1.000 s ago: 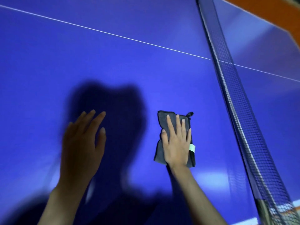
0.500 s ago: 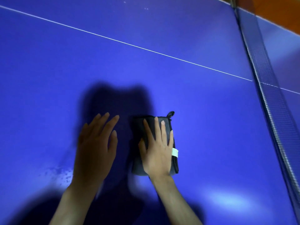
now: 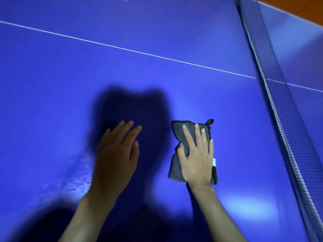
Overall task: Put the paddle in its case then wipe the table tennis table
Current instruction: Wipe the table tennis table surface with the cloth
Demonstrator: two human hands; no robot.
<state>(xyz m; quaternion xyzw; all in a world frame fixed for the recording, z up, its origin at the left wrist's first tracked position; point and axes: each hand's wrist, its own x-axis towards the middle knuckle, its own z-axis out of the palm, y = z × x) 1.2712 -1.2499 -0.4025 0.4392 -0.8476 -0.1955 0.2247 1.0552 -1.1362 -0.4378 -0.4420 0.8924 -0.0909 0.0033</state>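
Observation:
A folded grey cloth (image 3: 176,165) with a small hanging loop and a white tag lies on the blue table tennis table (image 3: 70,75). My right hand (image 3: 197,154) presses flat on the cloth, fingers straight and spread, thumb at its left edge. My left hand (image 3: 117,154) is flat, fingers straight, over the bare table to the left of the cloth, in shadow; contact with the surface is unclear. No paddle or case is in view.
The net (image 3: 283,109) runs diagonally down the right side. A white centre line (image 3: 139,52) crosses the table beyond my hands. A damp, speckled patch (image 3: 76,180) shows left of my left wrist. Orange floor (image 3: 300,7) shows at top right.
My right hand slid the cloth left toward my left hand, then back to the right. The left hand stayed flat and about where it was.

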